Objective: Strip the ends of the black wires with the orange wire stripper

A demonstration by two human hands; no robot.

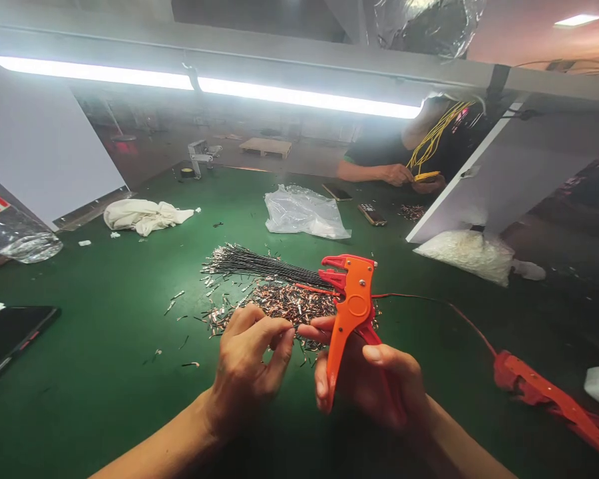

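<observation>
In the head view my right hand is wrapped round the handles of an orange and red wire stripper, its red jaws pointing left. My left hand is pinched just left of the tool, thumb against forefinger, close to my right fingertips. Whatever sits in that pinch is too small to make out. Behind both hands spreads a pile of short black and copper wire scraps. A bundle of black wires with bared ends lies beyond the scraps, its right end hidden behind the wire stripper.
A second wire stripper lies at the right. A clear plastic bag, a white cloth and phones rest on the green table. Across it, a person's hands hold a yellow tool. A dark device lies left.
</observation>
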